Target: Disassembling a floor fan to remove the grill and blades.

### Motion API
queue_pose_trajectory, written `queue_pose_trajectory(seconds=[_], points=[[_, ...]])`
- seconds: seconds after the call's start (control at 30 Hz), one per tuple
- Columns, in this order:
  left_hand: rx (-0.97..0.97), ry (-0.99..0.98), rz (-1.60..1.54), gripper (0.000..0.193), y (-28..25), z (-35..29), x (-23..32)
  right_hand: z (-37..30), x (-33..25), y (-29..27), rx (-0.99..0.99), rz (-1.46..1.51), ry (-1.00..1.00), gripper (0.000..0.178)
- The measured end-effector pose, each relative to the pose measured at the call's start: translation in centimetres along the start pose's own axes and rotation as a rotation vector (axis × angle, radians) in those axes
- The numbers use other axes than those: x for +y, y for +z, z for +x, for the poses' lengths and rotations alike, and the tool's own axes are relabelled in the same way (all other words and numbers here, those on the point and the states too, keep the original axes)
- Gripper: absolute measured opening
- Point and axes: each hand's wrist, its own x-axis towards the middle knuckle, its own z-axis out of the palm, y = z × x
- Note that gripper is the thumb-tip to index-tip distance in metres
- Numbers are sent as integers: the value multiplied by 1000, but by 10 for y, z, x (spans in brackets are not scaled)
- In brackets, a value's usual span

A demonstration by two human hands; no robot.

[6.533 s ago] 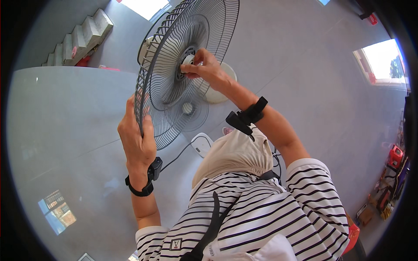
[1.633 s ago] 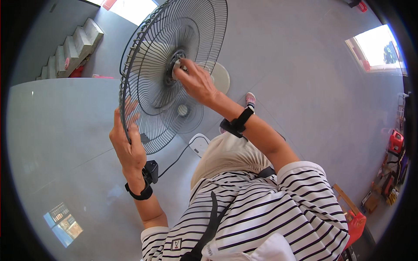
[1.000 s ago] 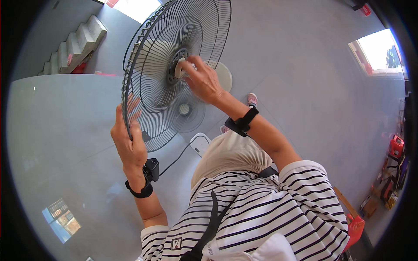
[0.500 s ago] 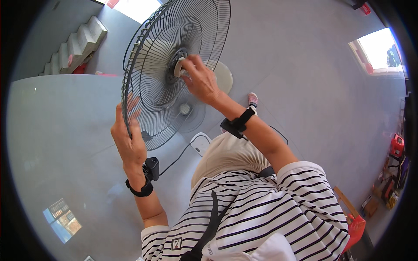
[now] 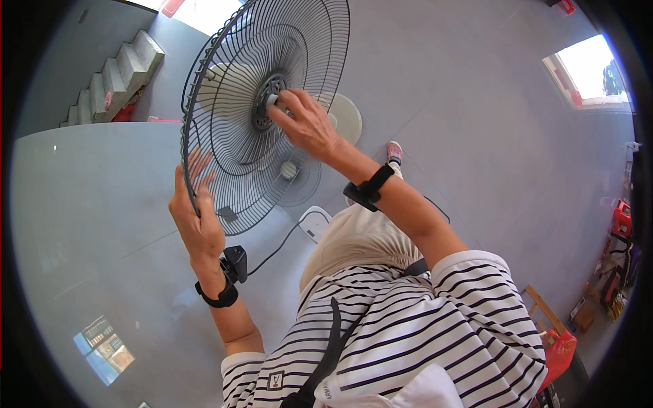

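Note:
Dark wire fan guard (image 5: 235,129) tilts upright at the upper middle, its ringed plastic hub (image 5: 262,112) facing me. The guard's left rim lies in my left hand (image 5: 197,221), fingers behind the wires and thumb in front. At the hub, the bent fingers of my right hand (image 5: 304,122) close around a small pale round knob (image 5: 271,100), partly hidden by them. Through the wires shows a cream part of the fan (image 5: 228,85). A round cream base (image 5: 348,122) stands behind my right hand. Below the hub lies a translucent fan blade (image 5: 306,180) with a pale centre.
A white box (image 5: 314,223) sits on the floor by my leg; a dark cord (image 5: 279,248) runs toward my left wrist. Concrete steps (image 5: 115,78) rise at the far left. At right are a red bag (image 5: 559,353) on a wooden chair and assorted tools (image 5: 615,272).
The guard and both hands appear slightly farther left. My right fingers have shifted around the knob, which now shows less of its pale face.

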Motion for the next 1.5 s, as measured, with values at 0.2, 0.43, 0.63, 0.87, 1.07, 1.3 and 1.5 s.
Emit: queue_pose_trajectory(seconds=[0.2,0.43,0.63,0.87,1.07,1.3,1.5], points=[[4,40,9,41,2,0,-2,-11,-13,-19,-104,237,387,38],[-4,-27,-15,43,1,-2,0,6,-9,-27,-239,270,363,41],[-2,-3,12,45,1,-1,3,-28,4,-41,-86,534,810,28],[17,-7,-10,45,3,0,4,-40,19,-25,-77,1411,1388,20],[30,-6,-41,44,8,1,6,-55,38,-47,-65,1559,1414,22],[119,32,-16,37,1,-6,13,-10,105,-87,87,1238,1367,22],[255,9,-8,33,29,-33,26,12,133,-113,-189,927,1237,27]])
